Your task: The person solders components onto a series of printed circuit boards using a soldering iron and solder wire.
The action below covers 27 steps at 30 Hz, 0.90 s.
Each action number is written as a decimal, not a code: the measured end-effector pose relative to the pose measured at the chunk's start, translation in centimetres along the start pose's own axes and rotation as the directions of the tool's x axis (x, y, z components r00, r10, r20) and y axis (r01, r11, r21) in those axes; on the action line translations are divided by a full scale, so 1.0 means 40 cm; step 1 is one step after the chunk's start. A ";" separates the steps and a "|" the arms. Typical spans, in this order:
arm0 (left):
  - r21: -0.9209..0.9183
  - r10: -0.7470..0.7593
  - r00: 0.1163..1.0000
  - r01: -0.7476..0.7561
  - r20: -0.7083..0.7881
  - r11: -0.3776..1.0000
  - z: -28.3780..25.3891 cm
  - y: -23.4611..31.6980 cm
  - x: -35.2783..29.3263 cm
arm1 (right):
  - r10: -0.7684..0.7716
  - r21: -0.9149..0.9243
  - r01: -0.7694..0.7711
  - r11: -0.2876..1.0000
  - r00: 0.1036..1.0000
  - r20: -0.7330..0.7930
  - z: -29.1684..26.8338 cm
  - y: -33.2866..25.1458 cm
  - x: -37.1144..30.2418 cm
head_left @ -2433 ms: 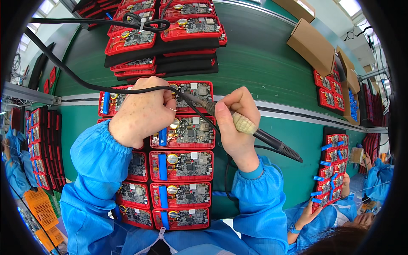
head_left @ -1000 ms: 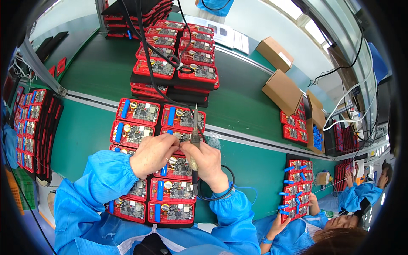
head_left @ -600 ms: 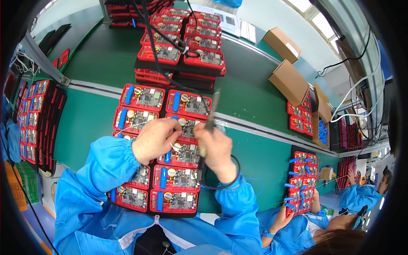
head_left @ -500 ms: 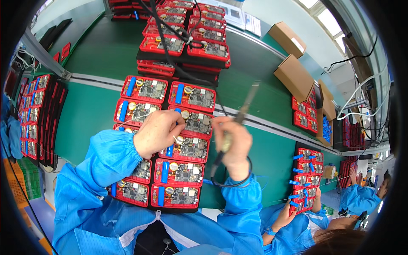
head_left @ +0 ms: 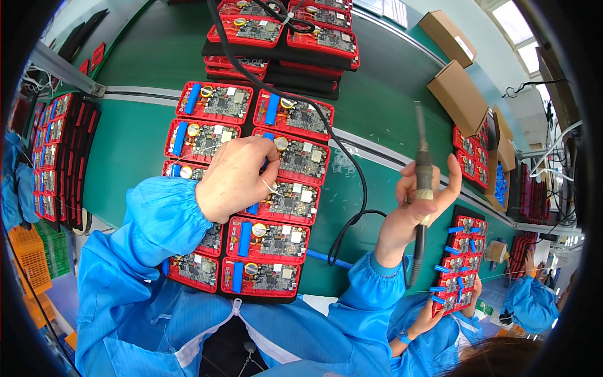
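On my head camera, a person's left hand pinches a thin solder wire in closed fingers above two columns of red cases. The wire's free end pokes out over the third case from the far end of the right column; whether it touches the circuit board there, I cannot tell. Well off to the right, the right hand grips a soldering iron — thumb across the wrapped handle, other fingers spread around it, tip upward, blurred and apart from every case.

The cases lie on the green worktop, several with a blue cylindrical cell and a round coin cell. The left sleeve hides part of the left column. A black cable crosses the farthest case on the right and loops down beside the column.

Beyond the metal rail I see stacked cases on black sheets and, farther right, a cardboard box of blue parts. Lower right, a co-worker's hand steadies a panel of similar cases — blue cells jutting from it.
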State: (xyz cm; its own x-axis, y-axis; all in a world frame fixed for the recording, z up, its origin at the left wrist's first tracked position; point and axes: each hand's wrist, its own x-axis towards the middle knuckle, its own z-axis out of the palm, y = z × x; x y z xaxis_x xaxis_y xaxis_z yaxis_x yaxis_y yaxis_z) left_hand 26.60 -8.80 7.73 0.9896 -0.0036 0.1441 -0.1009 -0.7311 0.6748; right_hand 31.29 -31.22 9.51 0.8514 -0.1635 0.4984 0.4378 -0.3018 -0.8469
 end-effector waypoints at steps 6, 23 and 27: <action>0.081 -0.052 0.998 0.050 0.021 0.995 0.006 0.012 0.007 | -0.010 0.307 -0.029 0.951 0.992 0.123 -0.006 0.013 -0.054; 0.202 -0.089 0.996 0.085 0.013 0.976 0.011 0.037 0.015 | -0.049 0.196 -0.056 0.979 0.867 0.495 0.067 0.057 -0.120; 0.201 -0.093 0.995 0.087 0.022 0.976 0.010 0.036 0.015 | -0.048 0.190 -0.054 0.980 0.866 0.497 0.067 0.060 -0.121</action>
State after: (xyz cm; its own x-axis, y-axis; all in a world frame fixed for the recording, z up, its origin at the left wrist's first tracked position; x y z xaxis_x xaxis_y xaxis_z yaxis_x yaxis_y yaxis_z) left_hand 27.09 -10.13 8.50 0.9967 0.0491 0.0644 0.0079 -0.8508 0.5254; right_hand 28.98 -28.62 4.57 0.8602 0.3396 0.3804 0.4377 -0.1091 -0.8925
